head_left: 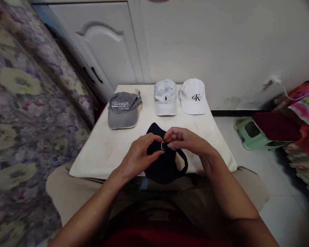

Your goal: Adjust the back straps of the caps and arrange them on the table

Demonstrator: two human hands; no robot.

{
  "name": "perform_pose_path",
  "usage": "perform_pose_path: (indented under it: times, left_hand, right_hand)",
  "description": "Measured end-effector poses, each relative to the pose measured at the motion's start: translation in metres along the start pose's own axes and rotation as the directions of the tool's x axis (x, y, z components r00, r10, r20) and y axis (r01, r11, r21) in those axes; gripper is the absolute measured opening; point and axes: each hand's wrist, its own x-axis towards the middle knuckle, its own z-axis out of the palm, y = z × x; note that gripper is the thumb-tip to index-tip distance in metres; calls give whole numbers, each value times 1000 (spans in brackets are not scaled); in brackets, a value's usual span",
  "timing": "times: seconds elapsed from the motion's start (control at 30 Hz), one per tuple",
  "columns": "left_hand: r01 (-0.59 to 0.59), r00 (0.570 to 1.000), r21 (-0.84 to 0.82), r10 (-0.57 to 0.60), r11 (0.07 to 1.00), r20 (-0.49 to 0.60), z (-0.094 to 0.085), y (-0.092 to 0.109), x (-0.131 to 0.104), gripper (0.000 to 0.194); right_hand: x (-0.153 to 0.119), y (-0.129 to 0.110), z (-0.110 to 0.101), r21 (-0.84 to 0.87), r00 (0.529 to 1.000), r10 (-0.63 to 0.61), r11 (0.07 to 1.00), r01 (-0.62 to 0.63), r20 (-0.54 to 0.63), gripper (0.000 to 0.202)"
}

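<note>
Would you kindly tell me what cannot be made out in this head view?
In the head view:
Dark cap: partly hidden by the left hand.
Whatever sits between the fingertips of the right hand: covered by its own fingers.
Small patch on the grey cap: lettering too small.
Pinkish thing: cut off by the top edge.

A: ok so how are the arms sitting?
B: left forearm (92, 210) and right forearm (229, 188) both bare, angling inward from the bottom.
A: and the grip?
B: left hand (141, 152) is pinching with thumb (156, 156) and index finger (153, 138). right hand (185, 139) is right beside it, fingers (174, 133) curled in, thumb pointing across toward the left one.
</note>
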Motion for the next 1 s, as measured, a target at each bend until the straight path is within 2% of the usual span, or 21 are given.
perform_pose_path:
  times: [0.27, 0.53, 0.6, 0.7, 0.8, 0.87, 1.0]
  left_hand:
    - [-8, 998, -16, 9, 1000, 64, -7, 1, 1, 21]
    - [33, 990, 14, -35, 999, 134, -7, 7, 3, 25]
    - [42, 989, -18, -39, 999, 146, -7, 7, 4, 26]
    - [80, 985, -159, -54, 984, 161, -12, 6, 5, 27]
    - [122, 983, -275, -77, 954, 169, -17, 4, 5, 20]
    - [150, 974, -264, -96, 953, 206, -18, 3, 6, 15]
    - [201, 941, -207, -130, 957, 313, -16, 4, 10, 22]
  right_hand:
    - [3, 7, 0, 57, 1000, 6, 998, -7, 24, 27]
    - [5, 6, 8, 73, 1000, 4, 997, -5, 15, 26]
    - [6, 6, 9, 63, 1000, -2, 998, 1, 7, 25]
    - [5, 6, 9, 60, 1000, -10, 998, 8, 20, 25]
    - [4, 5, 9, 67, 999, -36, 997, 35, 26, 27]
    - [3, 4, 10, 56, 998, -57, 997, 56, 23, 27]
    - [3, 3, 14, 10, 996, -85, 996, 85, -8, 25]
